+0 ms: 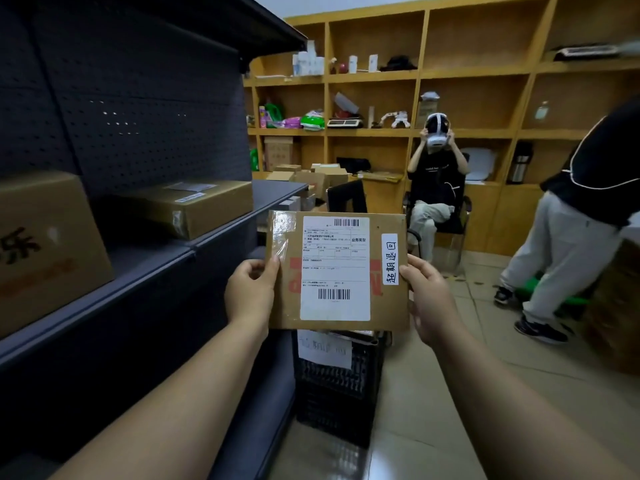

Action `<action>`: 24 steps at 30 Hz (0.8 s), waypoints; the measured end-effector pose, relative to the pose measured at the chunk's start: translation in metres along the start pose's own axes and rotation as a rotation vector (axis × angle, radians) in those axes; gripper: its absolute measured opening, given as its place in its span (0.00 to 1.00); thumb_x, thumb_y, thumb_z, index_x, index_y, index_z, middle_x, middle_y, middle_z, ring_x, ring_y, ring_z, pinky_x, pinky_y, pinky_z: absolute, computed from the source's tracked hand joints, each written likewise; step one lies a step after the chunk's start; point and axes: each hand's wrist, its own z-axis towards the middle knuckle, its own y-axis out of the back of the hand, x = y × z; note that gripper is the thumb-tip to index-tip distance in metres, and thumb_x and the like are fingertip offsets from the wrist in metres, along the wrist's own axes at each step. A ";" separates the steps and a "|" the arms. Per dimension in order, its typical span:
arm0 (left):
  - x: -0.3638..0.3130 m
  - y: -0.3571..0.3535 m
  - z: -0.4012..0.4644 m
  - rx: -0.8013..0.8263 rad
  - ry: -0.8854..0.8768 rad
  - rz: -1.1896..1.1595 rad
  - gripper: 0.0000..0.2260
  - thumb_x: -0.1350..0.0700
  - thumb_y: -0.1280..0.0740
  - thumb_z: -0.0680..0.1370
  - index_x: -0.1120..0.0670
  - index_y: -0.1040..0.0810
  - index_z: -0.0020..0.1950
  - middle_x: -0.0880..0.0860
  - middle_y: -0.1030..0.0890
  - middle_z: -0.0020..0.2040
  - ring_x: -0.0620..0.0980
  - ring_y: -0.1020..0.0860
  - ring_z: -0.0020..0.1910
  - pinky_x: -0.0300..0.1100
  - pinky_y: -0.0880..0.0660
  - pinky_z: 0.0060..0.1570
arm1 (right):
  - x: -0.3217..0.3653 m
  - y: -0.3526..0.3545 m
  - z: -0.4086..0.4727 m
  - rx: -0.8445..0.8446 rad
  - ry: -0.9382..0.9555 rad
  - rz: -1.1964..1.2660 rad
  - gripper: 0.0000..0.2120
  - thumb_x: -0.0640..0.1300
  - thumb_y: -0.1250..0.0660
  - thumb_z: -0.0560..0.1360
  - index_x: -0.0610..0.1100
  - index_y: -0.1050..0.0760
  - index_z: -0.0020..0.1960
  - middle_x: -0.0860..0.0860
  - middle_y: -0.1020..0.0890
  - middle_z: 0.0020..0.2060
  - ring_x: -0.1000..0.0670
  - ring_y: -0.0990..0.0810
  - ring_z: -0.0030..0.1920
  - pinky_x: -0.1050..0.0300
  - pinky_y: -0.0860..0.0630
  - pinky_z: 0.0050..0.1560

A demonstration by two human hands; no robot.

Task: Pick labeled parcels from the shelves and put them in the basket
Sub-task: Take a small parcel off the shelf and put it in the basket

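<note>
Parcel (337, 270) is being held up label-forward, left hand (250, 292) and right hand (428, 295) gripping its side edges, hovering above the black basket (337, 393).

Two bare forearms, no sleeves or jewellery in view, left hand (250, 293) and right hand (429, 299) ungloved.

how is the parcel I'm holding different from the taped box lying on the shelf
The held parcel is thin, upright between the left hand and right hand; the shelf box is thicker, lying flat. The held parcel carries an extra handwritten strip; the shelf box shows none. Both are brown cardboard with labels.
</note>
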 end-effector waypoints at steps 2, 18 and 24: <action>0.009 -0.019 0.027 0.026 0.012 -0.004 0.09 0.44 0.34 0.75 0.48 0.25 0.39 0.45 0.20 0.40 0.45 0.22 0.39 0.40 0.30 0.33 | -0.009 -0.003 0.026 -0.032 -0.003 -0.022 0.16 0.44 0.34 0.74 0.48 0.25 0.61 0.51 0.15 0.47 0.52 0.16 0.45 0.59 0.23 0.32; 0.116 -0.147 0.213 0.193 0.103 0.053 0.10 0.44 0.32 0.73 0.50 0.22 0.41 0.47 0.17 0.40 0.47 0.20 0.40 0.47 0.22 0.43 | -0.113 -0.031 0.203 -0.218 -0.106 -0.068 0.10 0.46 0.35 0.74 0.53 0.25 0.55 0.50 0.17 0.48 0.55 0.18 0.46 0.62 0.24 0.34; 0.157 -0.190 0.254 0.204 0.141 0.064 0.10 0.44 0.31 0.72 0.50 0.22 0.39 0.45 0.18 0.38 0.45 0.20 0.37 0.45 0.23 0.40 | -0.149 -0.029 0.256 -0.255 -0.163 -0.084 0.11 0.45 0.36 0.76 0.51 0.26 0.57 0.50 0.17 0.47 0.54 0.17 0.43 0.62 0.23 0.31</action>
